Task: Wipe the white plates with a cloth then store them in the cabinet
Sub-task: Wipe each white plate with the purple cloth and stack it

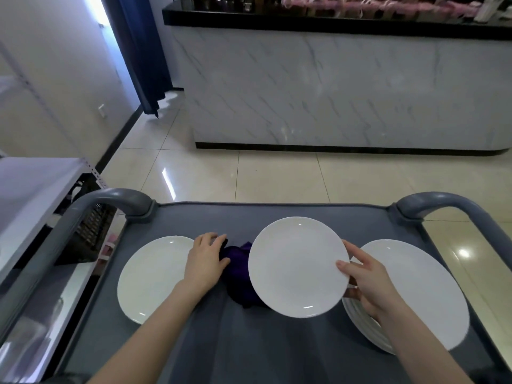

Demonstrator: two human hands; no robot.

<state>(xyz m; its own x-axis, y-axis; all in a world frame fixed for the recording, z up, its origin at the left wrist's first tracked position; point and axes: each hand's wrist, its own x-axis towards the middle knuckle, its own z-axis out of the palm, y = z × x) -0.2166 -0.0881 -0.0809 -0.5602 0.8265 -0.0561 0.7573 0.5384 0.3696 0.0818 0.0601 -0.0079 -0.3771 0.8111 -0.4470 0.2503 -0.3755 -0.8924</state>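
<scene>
The held white plate (297,266) sits at the centre of the lower half of the frame, its face turned up toward the camera. The right grip (365,284) is clamped on its right rim, with the thumb (345,266) lying on the face near the edge and the fingers tucked behind the rim. The forearm runs in from the lower right corner. In the picture this plate covers the right part of the purple cloth (239,273) and the left edge of the plate stack (415,289).

The left grip (206,261) reaches in from the lower left, palm down. Its fingers are curled over the upper left edge of the bunched cloth and its thumb is set against the fabric, so it is closed on the cloth. The wrist crosses the right rim of the left plate (149,275), which lies flat and alone.

The stack at the right shows several ribbed rims along its lower left edge. Both plates, the stack and the cloth are over the grey cart (249,342), which has a curved handle (110,195) at its upper left corner and another at its upper right.

A white shelf (33,184) stands at the left edge. Glossy floor tiles (277,173) lead to a marble-fronted counter (332,87) across the top, and a dark blue curtain (138,51) hangs at the upper left.
</scene>
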